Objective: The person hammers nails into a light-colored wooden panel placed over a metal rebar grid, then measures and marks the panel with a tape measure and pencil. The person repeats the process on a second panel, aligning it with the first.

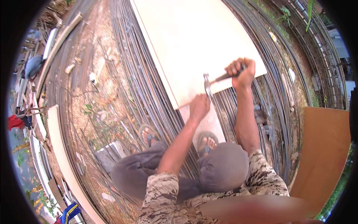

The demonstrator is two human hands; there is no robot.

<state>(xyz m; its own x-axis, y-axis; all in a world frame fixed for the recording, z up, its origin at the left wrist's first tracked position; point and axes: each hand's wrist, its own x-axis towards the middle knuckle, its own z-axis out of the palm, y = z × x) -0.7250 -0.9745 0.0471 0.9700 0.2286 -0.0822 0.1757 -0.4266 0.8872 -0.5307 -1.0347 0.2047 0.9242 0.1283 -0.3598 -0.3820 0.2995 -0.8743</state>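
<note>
My right hand [243,72] is wrapped round the dark handle of a claw hammer [207,85], which lies sideways over the near part of a large pale board [197,44]. Its metal head points left. Just below the head, my left hand [200,106] is closed at the board's near edge, its fingers pinched together. What they hold, if anything, is too small or hidden to make out. Under that hand a narrower plank [215,125] runs back toward my sandalled foot [206,143].
Long bundles of steel rods [128,48] lie under and beside the board on both sides. A brown sheet [321,149] stands at the right. On the left are a long pale timber strip [61,138], wood shavings and scrap. My other sandalled foot [149,135] rests among the rods.
</note>
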